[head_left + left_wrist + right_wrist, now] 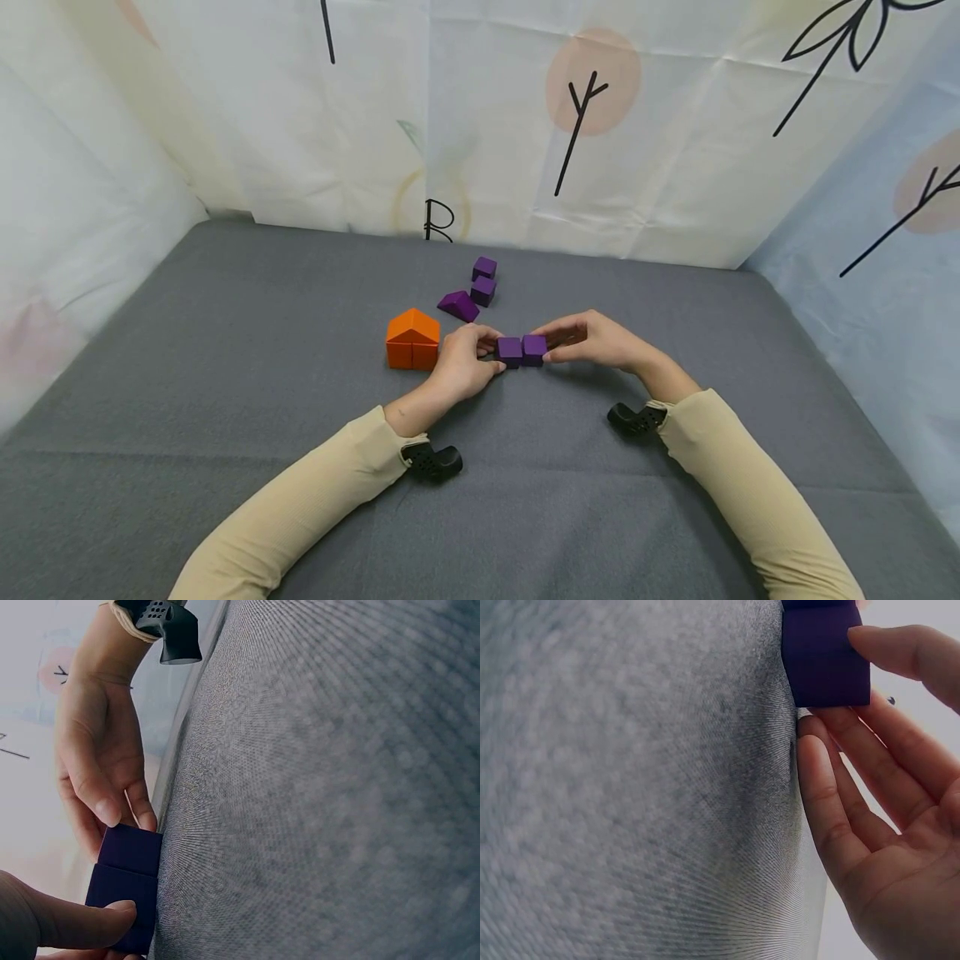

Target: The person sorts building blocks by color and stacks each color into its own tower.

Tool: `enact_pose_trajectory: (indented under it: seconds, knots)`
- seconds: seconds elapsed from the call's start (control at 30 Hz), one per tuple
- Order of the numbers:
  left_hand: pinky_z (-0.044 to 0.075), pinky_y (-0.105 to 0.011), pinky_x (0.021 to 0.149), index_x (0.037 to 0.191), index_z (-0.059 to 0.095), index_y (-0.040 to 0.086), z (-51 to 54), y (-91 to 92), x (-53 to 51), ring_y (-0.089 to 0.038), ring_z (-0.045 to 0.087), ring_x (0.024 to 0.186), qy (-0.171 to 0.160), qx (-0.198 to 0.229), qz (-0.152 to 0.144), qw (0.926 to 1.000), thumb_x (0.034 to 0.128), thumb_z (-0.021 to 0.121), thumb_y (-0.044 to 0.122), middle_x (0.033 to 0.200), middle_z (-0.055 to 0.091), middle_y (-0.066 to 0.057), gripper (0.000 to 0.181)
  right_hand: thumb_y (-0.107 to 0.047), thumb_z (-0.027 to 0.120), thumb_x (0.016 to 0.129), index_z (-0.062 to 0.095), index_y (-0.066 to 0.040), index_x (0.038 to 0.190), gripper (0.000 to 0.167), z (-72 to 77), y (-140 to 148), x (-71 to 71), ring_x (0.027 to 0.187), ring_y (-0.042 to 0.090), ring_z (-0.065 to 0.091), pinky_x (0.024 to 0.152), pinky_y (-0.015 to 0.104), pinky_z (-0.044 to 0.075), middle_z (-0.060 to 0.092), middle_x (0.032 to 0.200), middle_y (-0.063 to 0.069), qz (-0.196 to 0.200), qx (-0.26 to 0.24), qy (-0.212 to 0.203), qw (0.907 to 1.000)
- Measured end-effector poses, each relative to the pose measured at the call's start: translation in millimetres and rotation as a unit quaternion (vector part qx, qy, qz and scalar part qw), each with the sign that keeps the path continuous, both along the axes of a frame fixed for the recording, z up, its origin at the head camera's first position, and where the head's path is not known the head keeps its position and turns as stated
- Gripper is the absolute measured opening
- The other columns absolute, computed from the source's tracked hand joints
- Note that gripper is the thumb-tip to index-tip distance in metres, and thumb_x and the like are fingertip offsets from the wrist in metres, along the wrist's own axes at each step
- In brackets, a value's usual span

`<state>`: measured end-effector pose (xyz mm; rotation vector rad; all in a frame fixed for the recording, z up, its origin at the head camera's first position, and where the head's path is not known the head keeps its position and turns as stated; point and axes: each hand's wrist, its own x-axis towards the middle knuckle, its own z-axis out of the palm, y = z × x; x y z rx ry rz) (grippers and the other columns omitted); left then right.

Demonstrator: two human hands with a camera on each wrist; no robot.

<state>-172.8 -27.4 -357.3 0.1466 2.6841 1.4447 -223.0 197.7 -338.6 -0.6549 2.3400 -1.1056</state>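
Observation:
Two purple cubes stand side by side on the grey cloth, their near faces roughly level in the head view. My left hand pinches the left purple cube; in the left wrist view its thumb lies across that cube. The right purple cube is held by my right hand. In the right wrist view the thumb touches one edge of this cube, with fingers at its side and behind. The two cubes appear to touch. Fingertips behind the cubes are partly hidden.
Just left of my left hand stands an orange block house, a triangular roof on two blocks. Farther back lie a purple triangular block and two more purple cubes. A patterned white curtain borders the grey table.

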Motion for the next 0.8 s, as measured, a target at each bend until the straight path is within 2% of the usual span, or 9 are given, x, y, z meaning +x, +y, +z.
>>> enact_pose_trajectory:
  seconds: [0.8]
  knots:
    - [0.050, -0.037, 0.092, 0.111, 0.068, 0.004, -0.5, -0.7, -1.5, -0.025, 0.061, 0.101, 0.002, 0.001, -0.007, 1.0000, 0.0820, 0.073, 0.000, 0.111, 0.065, -0.012, 0.030, -0.021, 0.072, 0.087, 0.063, -0.011, 0.127, 0.043, -1.6, -4.1, 1.2, 0.103, 0.017, 0.063, 0.080, 0.028, 0.052, 0.066, 0.122, 0.010, 0.000, -0.007, 0.000, 1.0000]
